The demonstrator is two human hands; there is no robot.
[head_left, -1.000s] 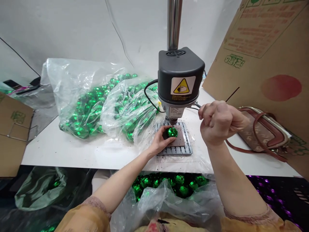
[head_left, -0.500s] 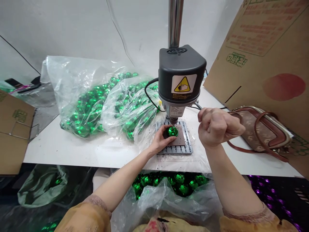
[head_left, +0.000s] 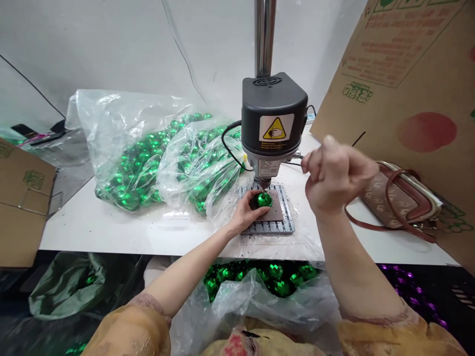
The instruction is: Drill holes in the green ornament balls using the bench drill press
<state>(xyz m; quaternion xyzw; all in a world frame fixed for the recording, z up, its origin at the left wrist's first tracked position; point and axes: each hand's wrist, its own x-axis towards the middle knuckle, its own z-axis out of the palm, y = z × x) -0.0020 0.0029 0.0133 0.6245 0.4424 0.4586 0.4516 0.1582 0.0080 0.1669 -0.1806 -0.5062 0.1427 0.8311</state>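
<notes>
My left hand [head_left: 249, 211] grips a shiny green faceted ball [head_left: 264, 200], thumb in front and fingers behind. The ball rests over a brown pad [head_left: 272, 212] on the slotted metal base [head_left: 289, 217] of a bench drill press [head_left: 272, 121]. Directly above the ball is the drill's chuck [head_left: 264, 181], its bit at the ball's top; whether it has gone in I cannot tell. To the right of the drill head, my right hand [head_left: 336, 178] is closed in a fist around the drill's feed lever [head_left: 297, 156], most of which the hand hides.
Clear plastic bags of green balls [head_left: 137, 168] lie left of the drill. A brown handbag [head_left: 404, 198] and a large cardboard box [head_left: 393, 94] stand at the right. Below the table edge, an open bag holds more green balls [head_left: 276, 279]. Another box [head_left: 22, 202] is at far left.
My right fist has tilted and risen slightly on the lever. The left hand still holds the ball under the bit. The whole view has shifted a little.
</notes>
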